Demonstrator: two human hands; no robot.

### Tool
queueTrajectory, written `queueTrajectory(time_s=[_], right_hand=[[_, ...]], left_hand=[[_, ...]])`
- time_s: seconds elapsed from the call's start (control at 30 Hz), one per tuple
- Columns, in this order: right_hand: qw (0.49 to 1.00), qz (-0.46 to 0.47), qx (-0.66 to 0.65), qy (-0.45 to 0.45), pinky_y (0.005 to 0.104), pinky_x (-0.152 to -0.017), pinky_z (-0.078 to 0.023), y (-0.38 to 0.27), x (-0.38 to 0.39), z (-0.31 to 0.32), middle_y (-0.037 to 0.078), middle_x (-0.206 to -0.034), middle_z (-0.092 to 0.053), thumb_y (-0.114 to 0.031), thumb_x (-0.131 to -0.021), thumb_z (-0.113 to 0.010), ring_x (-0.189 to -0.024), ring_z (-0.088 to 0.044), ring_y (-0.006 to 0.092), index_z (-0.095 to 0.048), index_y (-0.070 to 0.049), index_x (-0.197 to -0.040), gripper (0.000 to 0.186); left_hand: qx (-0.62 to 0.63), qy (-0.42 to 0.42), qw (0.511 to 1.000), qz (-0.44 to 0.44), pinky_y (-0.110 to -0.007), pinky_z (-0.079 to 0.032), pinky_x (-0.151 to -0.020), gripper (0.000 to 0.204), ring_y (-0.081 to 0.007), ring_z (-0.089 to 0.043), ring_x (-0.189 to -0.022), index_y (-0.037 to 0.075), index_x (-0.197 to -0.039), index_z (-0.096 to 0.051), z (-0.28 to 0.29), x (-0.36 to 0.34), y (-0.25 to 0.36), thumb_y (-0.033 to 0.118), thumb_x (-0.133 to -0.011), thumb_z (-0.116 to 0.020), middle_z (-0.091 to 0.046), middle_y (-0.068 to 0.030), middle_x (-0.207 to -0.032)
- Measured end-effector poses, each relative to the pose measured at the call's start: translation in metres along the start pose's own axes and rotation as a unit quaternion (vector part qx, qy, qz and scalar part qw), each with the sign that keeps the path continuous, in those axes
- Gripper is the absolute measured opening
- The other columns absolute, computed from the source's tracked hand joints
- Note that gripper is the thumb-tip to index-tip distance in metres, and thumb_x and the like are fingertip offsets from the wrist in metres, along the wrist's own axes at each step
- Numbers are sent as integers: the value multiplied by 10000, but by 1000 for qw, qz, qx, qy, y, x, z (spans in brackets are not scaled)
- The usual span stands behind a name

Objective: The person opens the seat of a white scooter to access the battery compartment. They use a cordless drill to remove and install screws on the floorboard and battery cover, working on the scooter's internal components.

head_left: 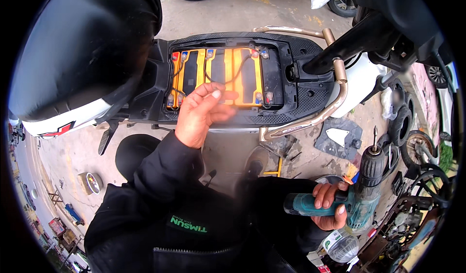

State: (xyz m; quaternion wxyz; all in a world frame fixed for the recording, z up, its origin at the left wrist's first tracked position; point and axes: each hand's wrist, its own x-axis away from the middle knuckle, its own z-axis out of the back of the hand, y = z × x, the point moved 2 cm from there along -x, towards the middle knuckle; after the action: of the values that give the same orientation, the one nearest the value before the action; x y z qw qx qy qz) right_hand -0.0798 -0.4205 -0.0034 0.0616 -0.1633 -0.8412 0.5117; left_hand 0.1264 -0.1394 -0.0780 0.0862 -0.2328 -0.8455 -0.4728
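My left hand (200,113) hovers over the near side of an electric scooter's open footboard compartment (277,74). Its thumb and forefinger pinch together, and the other fingers are blurred by motion; whatever lies in the pinch is too small to make out. Orange-and-black batteries (248,74) fill most of the compartment. Black wires (236,75) run between terminals at their corners. At the lower right, my right hand (331,206) grips the handle of a teal-and-black cordless drill (371,176). A driver bit (375,136) points up from its chuck.
The scooter's black seat (97,40) rises on the left, and a metal guard bar (315,122) curves around the footboard's right end. Beyond it a black cover panel (340,137) lies on the ground. Tyres (403,122) and a clear plastic bottle (342,246) are at the right.
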Motion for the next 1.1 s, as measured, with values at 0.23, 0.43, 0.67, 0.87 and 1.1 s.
queueTrajectory(time_s=[0.23,0.43,0.67,0.87,1.1], right_hand=[[980,-173,82,-50,376,-744,-467,9,-5,-17,68,-740,-570,-290,-878,-670,-694,-598,216,-529,64,-1302,569],[924,-234,287,-93,361,-824,-554,48,22,-4,92,-938,-703,-58,-840,-779,-857,-679,202,-645,24,-1206,399],[913,-248,306,-108,365,-814,-506,58,36,10,96,-882,-631,-145,-929,-675,-836,-614,204,-526,77,-1344,493],[912,-258,308,-83,355,-810,-506,48,24,-6,85,-882,-641,-147,-921,-677,-834,-625,202,-571,75,-1291,444],[890,-86,404,-192,360,-646,-517,37,-18,-25,123,-799,-673,-173,-794,-755,-696,-646,277,-707,34,-1128,396]], left_hand=[[189,-69,976,86,-374,-570,-929,167,-326,-637,-1242,121,-1191,-572,-25,7,-11,234,-1072,-543,-583,-224,-1423],[244,-136,956,91,-421,-557,-1035,218,-344,-620,-1273,52,-1241,-551,-48,15,-18,193,-1100,-462,-604,-238,-1378],[284,-166,938,108,-387,-603,-977,251,-361,-617,-1272,22,-1297,-493,-39,20,-18,173,-1101,-451,-611,-255,-1344],[226,-164,955,100,-365,-616,-939,237,-350,-640,-1245,20,-1277,-509,-36,22,-19,166,-1093,-480,-636,-246,-1306],[107,-172,970,134,-404,-605,-941,163,-359,-700,-1142,62,-1171,-557,-20,27,-14,178,-1058,-571,-699,-229,-1213]])
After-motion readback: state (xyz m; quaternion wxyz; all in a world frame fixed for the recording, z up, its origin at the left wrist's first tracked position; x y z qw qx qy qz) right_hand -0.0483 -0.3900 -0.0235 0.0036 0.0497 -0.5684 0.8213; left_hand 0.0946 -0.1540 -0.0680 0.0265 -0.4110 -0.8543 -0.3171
